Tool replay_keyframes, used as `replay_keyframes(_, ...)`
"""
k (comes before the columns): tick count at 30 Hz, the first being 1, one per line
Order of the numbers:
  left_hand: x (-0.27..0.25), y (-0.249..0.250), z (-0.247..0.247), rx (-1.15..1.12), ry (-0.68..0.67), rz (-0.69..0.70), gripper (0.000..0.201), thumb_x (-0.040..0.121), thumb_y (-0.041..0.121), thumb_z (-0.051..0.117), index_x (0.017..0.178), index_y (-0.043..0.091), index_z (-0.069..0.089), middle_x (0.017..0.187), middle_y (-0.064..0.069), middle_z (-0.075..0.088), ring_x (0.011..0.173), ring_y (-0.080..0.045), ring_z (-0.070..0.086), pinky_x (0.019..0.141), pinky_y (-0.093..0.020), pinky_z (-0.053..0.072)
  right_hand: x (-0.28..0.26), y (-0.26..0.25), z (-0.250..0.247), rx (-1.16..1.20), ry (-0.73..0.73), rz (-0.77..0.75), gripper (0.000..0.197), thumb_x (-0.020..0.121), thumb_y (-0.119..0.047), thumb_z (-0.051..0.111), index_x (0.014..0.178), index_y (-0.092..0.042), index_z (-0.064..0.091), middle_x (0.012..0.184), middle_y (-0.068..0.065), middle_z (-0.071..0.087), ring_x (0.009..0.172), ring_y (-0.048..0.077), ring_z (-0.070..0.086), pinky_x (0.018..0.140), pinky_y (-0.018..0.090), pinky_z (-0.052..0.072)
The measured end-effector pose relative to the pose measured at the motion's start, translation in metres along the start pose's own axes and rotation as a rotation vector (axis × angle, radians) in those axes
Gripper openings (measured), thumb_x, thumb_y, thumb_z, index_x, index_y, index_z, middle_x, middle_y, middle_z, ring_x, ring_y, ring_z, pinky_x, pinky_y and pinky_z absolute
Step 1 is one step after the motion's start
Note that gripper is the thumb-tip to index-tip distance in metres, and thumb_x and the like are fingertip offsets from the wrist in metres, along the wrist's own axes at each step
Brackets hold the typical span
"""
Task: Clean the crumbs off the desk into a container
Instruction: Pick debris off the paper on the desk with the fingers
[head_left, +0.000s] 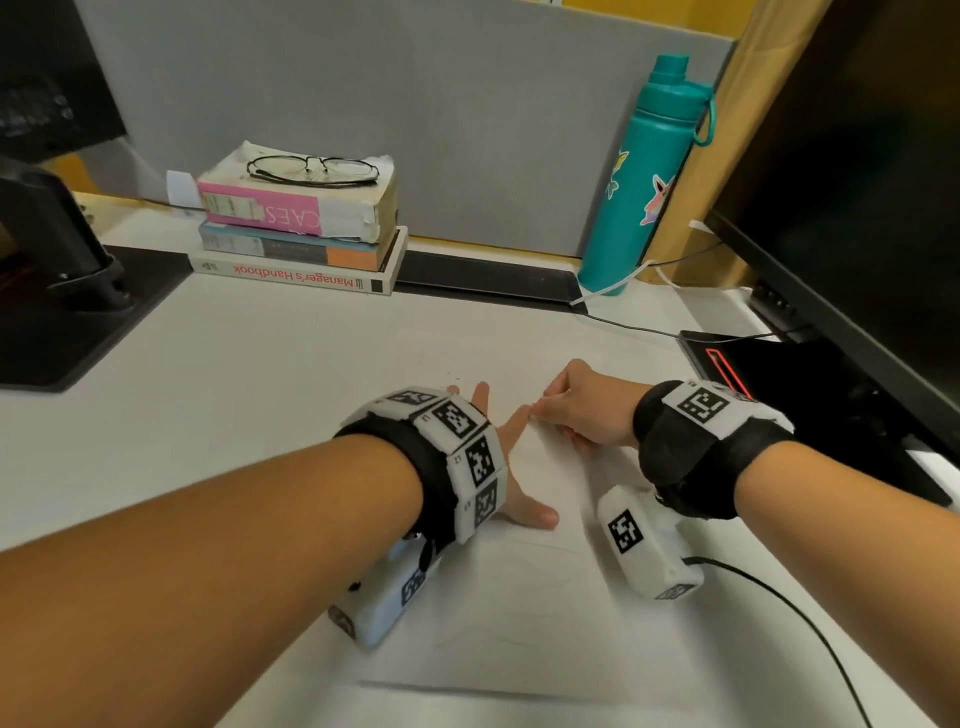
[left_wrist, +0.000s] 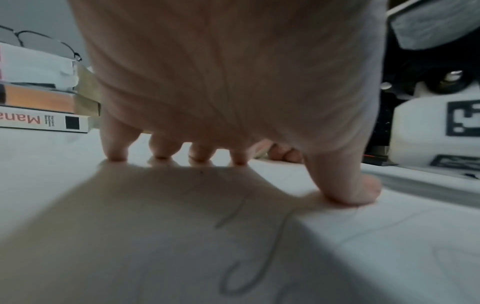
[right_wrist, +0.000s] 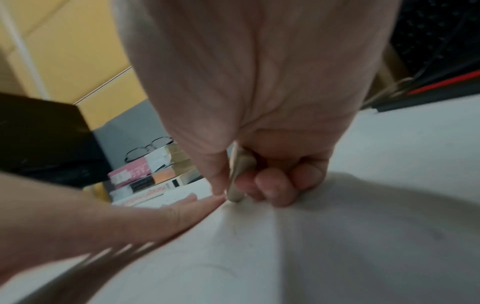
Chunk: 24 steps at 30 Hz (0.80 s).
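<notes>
A white paper sheet (head_left: 519, 597) with faint pencil lines lies on the white desk (head_left: 260, 389). My left hand (head_left: 514, 434) presses flat on it, fingers spread and straight, fingertips (left_wrist: 115, 153) and thumb down on the sheet (left_wrist: 389, 236). My right hand (head_left: 582, 410) sits just right of it, fingers curled, pinching a small flat beige piece (right_wrist: 240, 170) whose lower end touches the surface beside the left index fingertip (right_wrist: 192, 200). A few tiny dark crumbs (head_left: 453, 376) lie just beyond the left fingers; one speck (left_wrist: 201, 172) shows under the palm.
A stack of books (head_left: 296, 244) with glasses (head_left: 311, 169) on top stands at the back left. A teal bottle (head_left: 644, 182) stands back right, a dark monitor (head_left: 857, 182) at the right, a black stand (head_left: 62, 270) at the left. A black cable (head_left: 810, 629) trails near the right wrist.
</notes>
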<state>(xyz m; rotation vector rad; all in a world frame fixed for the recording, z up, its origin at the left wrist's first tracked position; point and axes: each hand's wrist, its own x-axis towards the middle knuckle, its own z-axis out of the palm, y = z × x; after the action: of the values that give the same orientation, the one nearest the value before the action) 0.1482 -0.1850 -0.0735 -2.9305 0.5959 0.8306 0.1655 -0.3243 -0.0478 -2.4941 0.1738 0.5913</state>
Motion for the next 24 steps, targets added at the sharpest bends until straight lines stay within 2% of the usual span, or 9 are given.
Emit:
replay_keyframes(2,-0.001,0.0,0.0,0.003,-0.009,-0.002,0.116,0.065,0.082,0.051,0.144,0.04,-0.022,0.154,-0.009,-0.029,0.142,-0.04,-0.019,0.112,-0.058,-0.004,-0.009,-0.001,0.0,-0.109,-0.013,-0.01,0.015,0.091,-0.027,0.054,0.095,-0.015,0.046,0.079,0.0,0.053,0.068,0.012,0.047,0.067,0.022,0.042)
replay_keyframes(4,-0.002,0.001,-0.002,-0.002,-0.012,-0.008,0.116,0.066,0.081,0.053,0.144,0.04,-0.022,0.154,-0.01,-0.029,0.142,-0.041,-0.018,0.113,-0.057,-0.004,-0.019,-0.003,0.001,-0.205,-0.119,-0.051,0.009,0.092,-0.016,0.051,0.091,-0.009,0.044,0.072,0.001,0.045,0.06,0.011,0.039,0.051,0.011,0.037)
replay_keyframes(5,-0.003,0.002,-0.003,-0.001,-0.019,-0.009,0.115,0.066,0.08,0.053,0.144,0.041,-0.022,0.154,-0.011,-0.029,0.142,-0.042,-0.017,0.113,-0.057,-0.003,-0.023,-0.005,0.001,-0.245,-0.204,-0.055,0.007,0.092,-0.011,0.049,0.088,-0.009,0.043,0.07,0.004,0.041,0.057,0.012,0.034,0.044,0.011,0.033)
replay_keyframes(7,-0.005,0.003,-0.005,0.001,-0.032,-0.007,0.112,0.068,0.079,0.053,0.144,0.044,-0.021,0.153,-0.013,-0.03,0.142,-0.043,-0.017,0.113,-0.057,-0.003,-0.025,-0.008,-0.001,-0.274,-0.268,-0.029,0.007,0.09,-0.01,0.05,0.087,-0.009,0.044,0.071,0.009,0.042,0.057,0.015,0.034,0.046,0.017,0.031)
replay_keyframes(11,-0.007,0.004,-0.007,0.024,-0.028,0.002,0.109,0.068,0.08,0.051,0.144,0.046,-0.019,0.153,-0.013,-0.029,0.142,-0.041,-0.017,0.114,-0.055,-0.004,-0.021,-0.006,0.0,-0.313,-0.137,-0.048,0.005,0.09,-0.014,0.05,0.087,-0.01,0.05,0.081,0.009,0.052,0.066,0.017,0.043,0.056,0.023,0.036)
replay_keyframes(15,-0.012,0.005,-0.009,0.071,-0.032,0.016,0.106,0.071,0.079,0.048,0.145,0.042,-0.018,0.156,-0.013,-0.023,0.144,-0.038,-0.015,0.115,-0.053,-0.002,-0.024,-0.008,0.001,-0.269,-0.292,-0.06,0.037,0.089,-0.006,0.049,0.055,-0.019,0.055,0.047,0.0,0.046,0.043,0.013,0.039,0.046,0.022,0.034)
replay_keyframes(17,-0.01,0.004,-0.009,0.048,-0.035,0.018,0.107,0.069,0.08,0.049,0.145,0.044,-0.019,0.155,-0.013,-0.024,0.143,-0.037,-0.017,0.114,-0.054,-0.004,-0.023,-0.011,-0.003,-0.304,-0.17,-0.032,0.023,0.09,-0.013,0.052,0.067,-0.018,0.052,0.054,-0.002,0.049,0.05,0.013,0.044,0.054,0.024,0.038)
replay_keyframes(20,-0.01,0.005,-0.01,0.074,-0.015,0.019,0.107,0.07,0.079,0.049,0.144,0.043,-0.021,0.155,-0.014,-0.024,0.144,-0.04,-0.01,0.115,-0.054,0.001,-0.024,-0.013,0.008,-0.462,-0.082,-0.087,0.006,0.094,-0.023,0.044,0.096,-0.017,0.043,0.082,-0.002,0.05,0.079,0.016,0.049,0.073,0.028,0.041)
replay_keyframes(24,-0.004,0.001,-0.002,0.046,-0.008,0.013,0.114,0.065,0.082,0.051,0.144,0.041,-0.021,0.155,-0.012,-0.026,0.144,-0.039,-0.015,0.114,-0.055,-0.003,-0.027,-0.012,0.002,-0.415,-0.122,-0.063,0.008,0.091,-0.019,0.048,0.093,-0.012,0.046,0.081,0.004,0.052,0.066,0.013,0.044,0.063,0.023,0.038)
